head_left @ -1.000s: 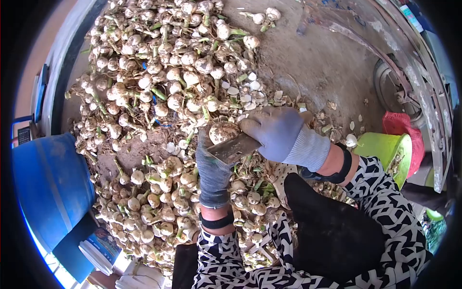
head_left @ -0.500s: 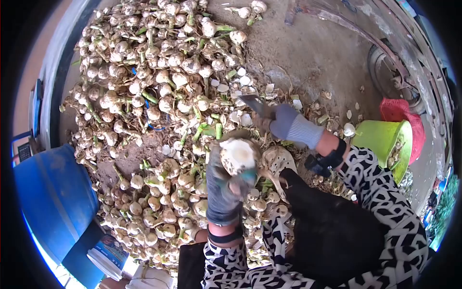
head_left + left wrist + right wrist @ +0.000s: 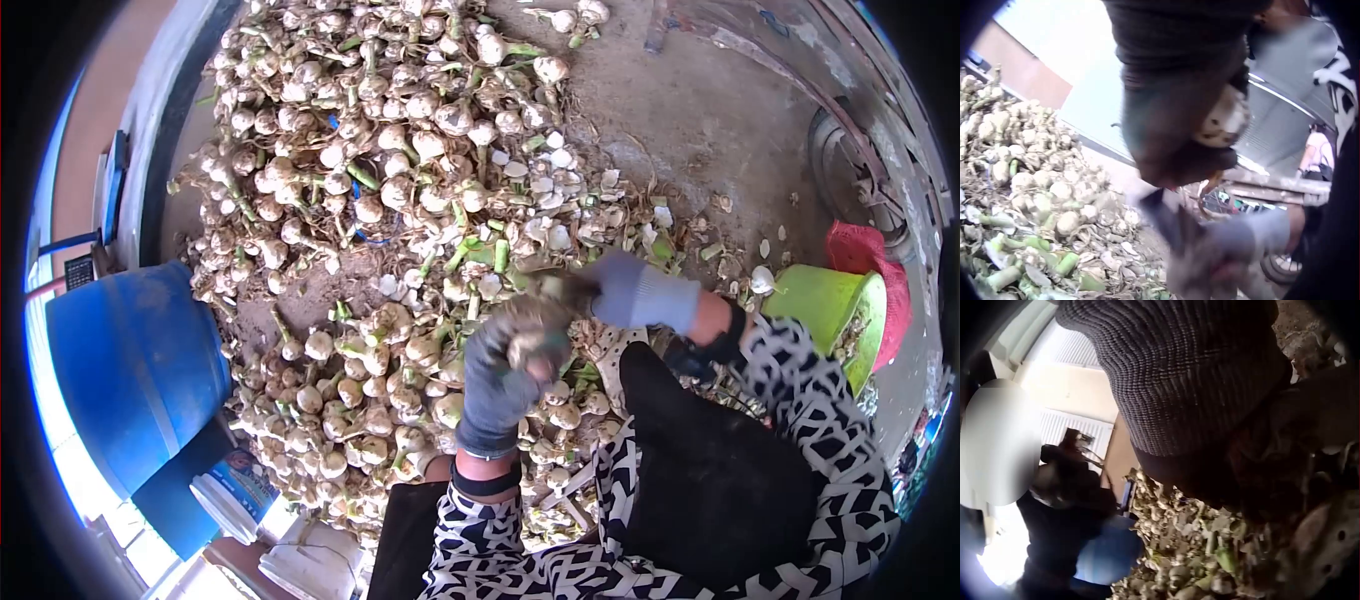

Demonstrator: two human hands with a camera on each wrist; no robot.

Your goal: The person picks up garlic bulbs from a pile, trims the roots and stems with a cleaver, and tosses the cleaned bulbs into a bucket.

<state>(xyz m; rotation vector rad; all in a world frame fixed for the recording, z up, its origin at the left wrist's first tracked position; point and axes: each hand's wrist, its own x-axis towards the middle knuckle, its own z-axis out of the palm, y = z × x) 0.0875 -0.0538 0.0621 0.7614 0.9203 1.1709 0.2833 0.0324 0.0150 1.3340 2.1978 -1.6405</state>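
Near the frame's centre, our left hand (image 3: 495,388) curls round a bulb (image 3: 1227,120); our right hand (image 3: 628,288) grips a knife (image 3: 1163,215); we could nick ourselves if it slipped.

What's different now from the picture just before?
The right hand has swung back towards the left hand, bringing the knife close again. The bulb doesn't show its wide white cut side from above anymore. Nothing was let go: each hand kept its thing. The blue tub stayed put.
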